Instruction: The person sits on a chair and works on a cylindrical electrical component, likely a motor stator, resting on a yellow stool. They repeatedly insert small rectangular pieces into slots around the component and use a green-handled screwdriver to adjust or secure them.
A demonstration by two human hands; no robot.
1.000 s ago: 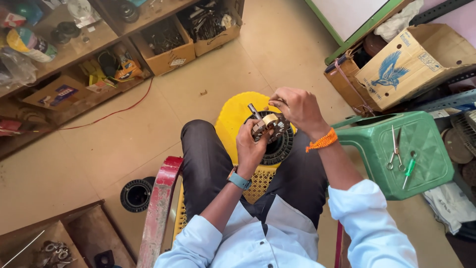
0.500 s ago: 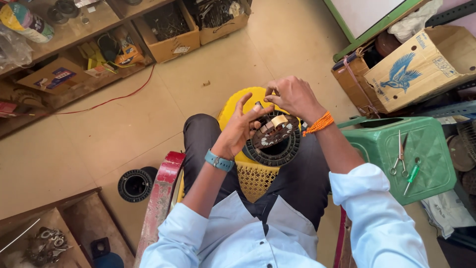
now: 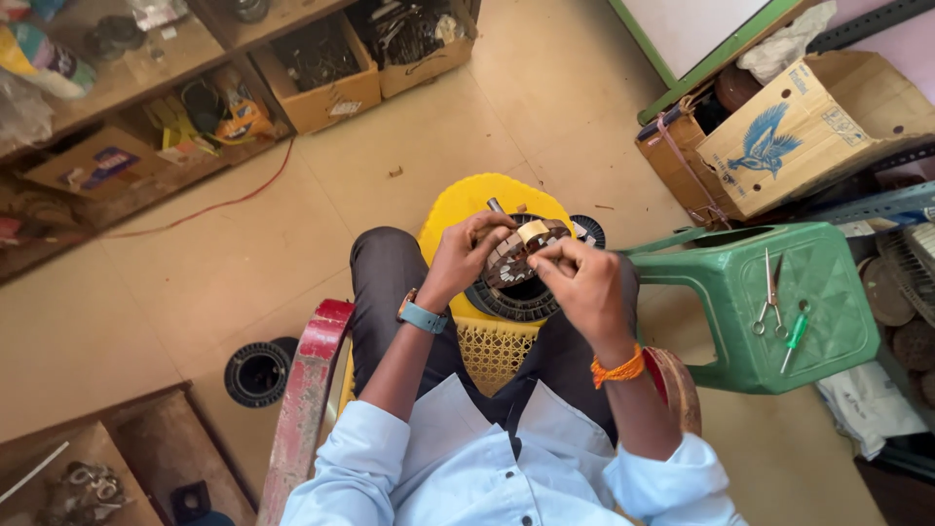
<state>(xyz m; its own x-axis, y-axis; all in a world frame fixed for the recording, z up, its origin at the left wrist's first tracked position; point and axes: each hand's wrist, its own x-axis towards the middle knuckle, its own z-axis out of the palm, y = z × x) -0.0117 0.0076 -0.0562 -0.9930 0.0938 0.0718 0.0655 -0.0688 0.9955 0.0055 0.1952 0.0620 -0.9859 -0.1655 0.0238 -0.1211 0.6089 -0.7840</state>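
Note:
I sit with a yellow stool (image 3: 458,209) between my knees. On it lies a black spool (image 3: 516,302). Above the spool my left hand (image 3: 466,255) grips a round metal motor core (image 3: 514,259) with a short shaft sticking up at its far side. My right hand (image 3: 577,282) touches the core's near right edge and pinches a small roll of tan tape (image 3: 532,232) against it. A teal watch is on my left wrist and an orange thread band on my right.
A green plastic stool (image 3: 750,321) at my right carries scissors (image 3: 769,297) and a green-handled screwdriver (image 3: 794,336). A cardboard box (image 3: 808,122) stands beyond it. Wooden shelves with boxes (image 3: 321,93) line the far left. A black spool (image 3: 258,370) lies on the floor beside a red chair arm (image 3: 307,399).
My right hand has come down from the far side of the core to its near right edge. The core now rides lower over the black spool. My view has shifted slightly.

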